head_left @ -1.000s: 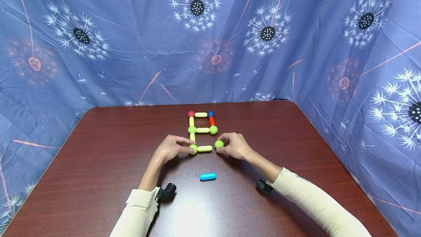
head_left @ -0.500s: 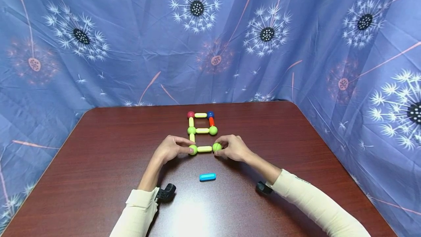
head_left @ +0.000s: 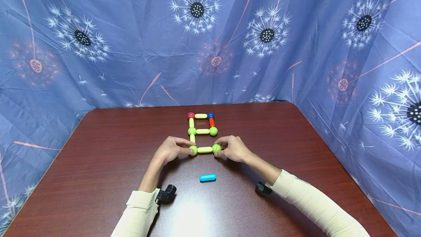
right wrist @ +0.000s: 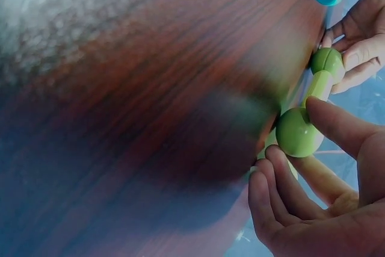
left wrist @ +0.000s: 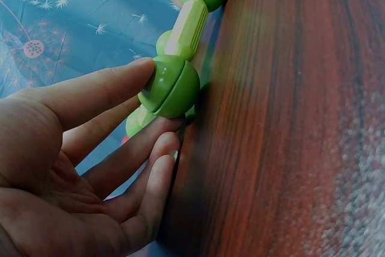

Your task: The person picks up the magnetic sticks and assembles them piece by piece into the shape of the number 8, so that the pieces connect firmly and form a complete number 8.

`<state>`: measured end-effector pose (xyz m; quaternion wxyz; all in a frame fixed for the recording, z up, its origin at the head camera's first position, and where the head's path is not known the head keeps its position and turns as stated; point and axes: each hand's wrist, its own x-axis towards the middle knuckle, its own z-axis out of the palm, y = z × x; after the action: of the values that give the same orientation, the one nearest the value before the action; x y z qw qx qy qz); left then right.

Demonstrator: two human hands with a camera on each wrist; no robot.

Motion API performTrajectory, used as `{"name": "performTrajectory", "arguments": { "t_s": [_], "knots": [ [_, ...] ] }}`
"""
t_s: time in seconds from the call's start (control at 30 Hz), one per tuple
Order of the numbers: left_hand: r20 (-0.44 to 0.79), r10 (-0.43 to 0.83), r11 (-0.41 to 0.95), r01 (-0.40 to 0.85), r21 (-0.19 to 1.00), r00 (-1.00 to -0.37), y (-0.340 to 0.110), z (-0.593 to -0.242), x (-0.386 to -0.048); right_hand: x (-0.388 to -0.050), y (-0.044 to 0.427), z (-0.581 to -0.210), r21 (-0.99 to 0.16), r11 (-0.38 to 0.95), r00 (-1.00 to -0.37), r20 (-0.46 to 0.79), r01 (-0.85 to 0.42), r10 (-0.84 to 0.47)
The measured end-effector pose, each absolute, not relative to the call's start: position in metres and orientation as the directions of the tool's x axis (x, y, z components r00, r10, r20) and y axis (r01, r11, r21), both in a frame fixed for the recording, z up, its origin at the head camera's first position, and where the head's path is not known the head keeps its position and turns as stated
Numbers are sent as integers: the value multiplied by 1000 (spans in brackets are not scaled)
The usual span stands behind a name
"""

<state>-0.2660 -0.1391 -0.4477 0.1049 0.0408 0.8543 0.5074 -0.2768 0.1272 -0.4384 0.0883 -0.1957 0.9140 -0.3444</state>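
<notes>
On the table lies a figure of toy balls and rods. Its upper part is a square with a red ball [head_left: 191,115], a blue ball [head_left: 211,115], a red rod [head_left: 212,122] and two green balls along its lower side. My left hand [head_left: 172,150] pinches the lower-left green ball [left wrist: 171,86] between thumb and fingers. My right hand [head_left: 234,149] pinches another green ball [right wrist: 298,132] at the lower right. Between these two balls a pale yellow rod [head_left: 205,149] lies level, its ends meeting both.
A loose blue rod [head_left: 208,177] lies on the brown table [head_left: 98,178], nearer to me than the figure. A blue patterned curtain [head_left: 148,39] hangs behind and beside the table. Black wrist cameras sit below both hands.
My right hand has moved slightly left and nearer to me with its green ball, closing the gap to the yellow rod's end. My left hand has kept its place.
</notes>
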Motion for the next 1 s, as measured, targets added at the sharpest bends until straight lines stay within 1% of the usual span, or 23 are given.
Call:
{"name": "performTrajectory", "arguments": {
  "t_s": [0.4, 0.6, 0.7, 0.8, 1.0],
  "knots": [
    [-144, 163, 484, -48, 874, -976, -139, -448, -266, -280, 129, -429, -644, 698, -908, -11, -313, -418],
    [-139, 161, 482, -45, 875, -977, -139, -447, -265, -280, 128, -414, -651, 672, -908, 67, -354, -413],
    [-136, 164, 484, -41, 874, -977, -139, -447, -265, -277, 126, -408, -666, 649, -898, 75, -369, -433],
    [-132, 169, 485, -34, 874, -977, -139, -447, -265, -271, 123, -402, -677, 632, -881, 52, -378, -471],
    [-130, 176, 480, -30, 877, -976, -139, -448, -265, -265, 114, -396, -648, 632, -840, 22, -425, -543]
  ]
}}
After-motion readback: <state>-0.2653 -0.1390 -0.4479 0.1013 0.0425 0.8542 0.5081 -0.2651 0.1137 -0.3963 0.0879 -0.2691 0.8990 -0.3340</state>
